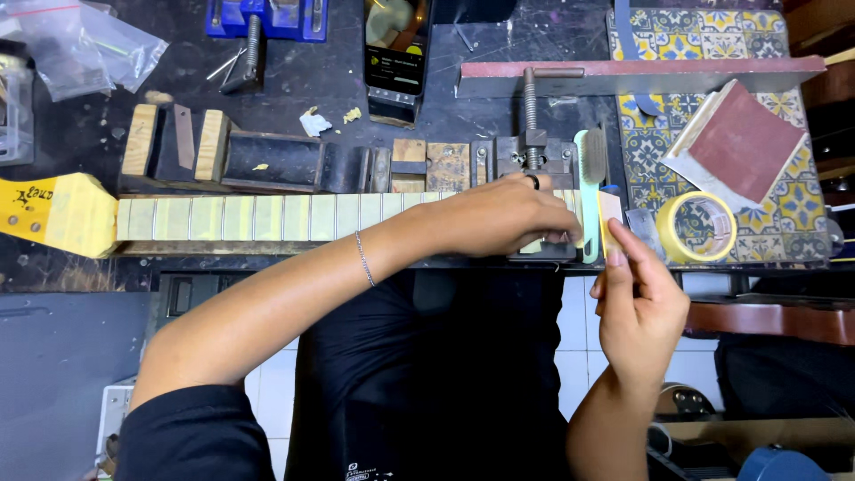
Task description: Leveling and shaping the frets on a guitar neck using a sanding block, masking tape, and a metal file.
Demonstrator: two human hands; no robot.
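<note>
A guitar neck (249,218) lies across the workbench, its fretboard covered in pale yellow masking tape between the frets. My left hand (503,214) reaches across and presses down on the right end of the fretboard, fingers closed on a strip of tape there. My right hand (637,307) holds a small tan block (610,218) upright between thumb and fingers, just right of the neck's end. A light green brush (587,191) stands between the two hands.
A roll of yellow masking tape (699,225) sits right of my right hand. Red sandpaper block (739,142) on patterned tiles, a metal clamp (533,134), a phone (396,53), a blue vise (267,18) and wooden blocks (178,142) lie behind the neck.
</note>
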